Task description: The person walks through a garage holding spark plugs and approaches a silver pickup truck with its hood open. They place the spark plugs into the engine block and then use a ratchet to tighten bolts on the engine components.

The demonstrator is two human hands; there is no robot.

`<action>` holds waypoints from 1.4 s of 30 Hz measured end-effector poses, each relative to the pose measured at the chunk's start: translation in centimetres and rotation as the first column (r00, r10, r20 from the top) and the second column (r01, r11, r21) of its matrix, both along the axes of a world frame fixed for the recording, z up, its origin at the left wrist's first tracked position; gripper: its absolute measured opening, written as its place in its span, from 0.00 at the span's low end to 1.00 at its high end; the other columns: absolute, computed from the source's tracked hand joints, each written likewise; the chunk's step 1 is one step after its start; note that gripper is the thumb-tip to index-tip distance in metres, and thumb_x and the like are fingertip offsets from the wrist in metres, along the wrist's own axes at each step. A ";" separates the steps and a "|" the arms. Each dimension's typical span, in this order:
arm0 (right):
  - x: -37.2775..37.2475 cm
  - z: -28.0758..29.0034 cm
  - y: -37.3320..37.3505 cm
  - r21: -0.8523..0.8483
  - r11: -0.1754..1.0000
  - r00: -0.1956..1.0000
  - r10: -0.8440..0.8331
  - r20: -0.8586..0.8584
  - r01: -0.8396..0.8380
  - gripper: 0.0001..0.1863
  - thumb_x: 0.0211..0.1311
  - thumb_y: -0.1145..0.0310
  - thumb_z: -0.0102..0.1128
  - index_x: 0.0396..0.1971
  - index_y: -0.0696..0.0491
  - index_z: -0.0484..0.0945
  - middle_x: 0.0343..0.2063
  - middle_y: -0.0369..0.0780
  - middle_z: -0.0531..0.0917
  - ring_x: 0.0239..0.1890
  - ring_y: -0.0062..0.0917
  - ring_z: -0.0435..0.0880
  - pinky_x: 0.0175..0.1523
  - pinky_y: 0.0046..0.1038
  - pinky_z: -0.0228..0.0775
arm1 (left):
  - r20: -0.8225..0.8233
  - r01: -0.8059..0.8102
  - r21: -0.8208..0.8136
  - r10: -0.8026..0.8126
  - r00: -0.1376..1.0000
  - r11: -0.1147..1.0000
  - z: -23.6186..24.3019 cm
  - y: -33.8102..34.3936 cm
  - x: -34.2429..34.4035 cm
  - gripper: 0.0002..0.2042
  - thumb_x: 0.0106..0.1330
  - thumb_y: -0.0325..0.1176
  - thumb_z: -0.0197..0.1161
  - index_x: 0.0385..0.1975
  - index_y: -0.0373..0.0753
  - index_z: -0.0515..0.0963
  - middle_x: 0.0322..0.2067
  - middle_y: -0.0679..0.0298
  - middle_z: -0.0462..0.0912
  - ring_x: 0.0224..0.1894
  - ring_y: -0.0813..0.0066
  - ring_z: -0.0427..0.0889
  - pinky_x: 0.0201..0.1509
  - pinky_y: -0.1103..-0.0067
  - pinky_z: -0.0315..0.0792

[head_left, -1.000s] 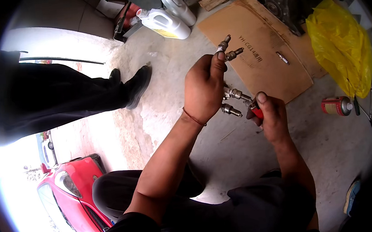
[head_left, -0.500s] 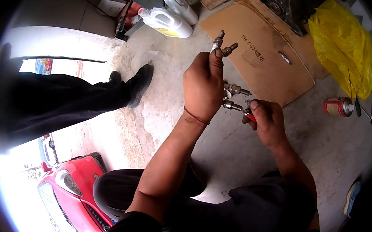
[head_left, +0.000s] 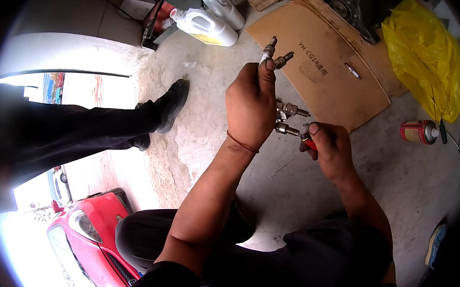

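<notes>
My left hand (head_left: 250, 99) is closed around several metal spark plugs. Two of them, one being a spark plug (head_left: 284, 60) with a dark tip, stick out above the thumb. Below the fist, another spark plug (head_left: 287, 129) and one more beside it point right, toward my other hand. My right hand (head_left: 330, 148) grips a small red lighter (head_left: 310, 143), its metal top close to the tip of the lowest plug. No flame can be made out. Fingers hide the middles of the plugs and most of the lighter.
On the floor ahead lies a flat cardboard sheet (head_left: 310, 65) with a single spark plug (head_left: 352, 71) on it. Around it are an engine part (head_left: 345, 7), a yellow plastic bag (head_left: 423, 55), a spray can (head_left: 419, 132) and white jugs (head_left: 206, 28). Someone's dark-trousered legs (head_left: 86, 123) stand left, near a red car (head_left: 87, 227).
The standing person's legs at the left have shifted, and one shoe now shows below the other instead of above it. My hands stay almost in place.
</notes>
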State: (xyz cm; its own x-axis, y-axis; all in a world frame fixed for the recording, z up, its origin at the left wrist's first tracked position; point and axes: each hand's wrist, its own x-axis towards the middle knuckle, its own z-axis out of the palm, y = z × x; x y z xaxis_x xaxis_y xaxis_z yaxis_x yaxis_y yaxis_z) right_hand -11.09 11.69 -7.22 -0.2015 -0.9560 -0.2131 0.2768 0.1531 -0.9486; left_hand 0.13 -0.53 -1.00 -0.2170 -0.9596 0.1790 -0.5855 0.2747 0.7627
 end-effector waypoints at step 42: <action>-11.0 42.7 12.1 -0.061 0.640 0.643 -0.765 0.046 0.766 0.25 0.64 0.53 0.62 0.49 0.59 0.72 0.38 0.33 0.76 0.41 0.16 0.74 0.47 0.20 0.66 | -0.610 0.383 0.620 0.113 0.784 0.685 40.2 14.8 -22.0 0.17 0.76 0.44 0.46 0.31 0.36 0.69 0.20 0.69 0.67 0.22 0.85 0.64 0.24 0.82 0.62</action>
State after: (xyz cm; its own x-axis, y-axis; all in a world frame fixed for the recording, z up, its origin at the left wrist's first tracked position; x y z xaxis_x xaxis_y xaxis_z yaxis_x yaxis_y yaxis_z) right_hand -22.04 23.82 35.45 -0.8655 -0.4736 -0.1635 0.2787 -0.1840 -0.9426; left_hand -21.86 14.25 39.20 -0.4507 -0.8106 -0.3739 0.0179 -0.4270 0.9041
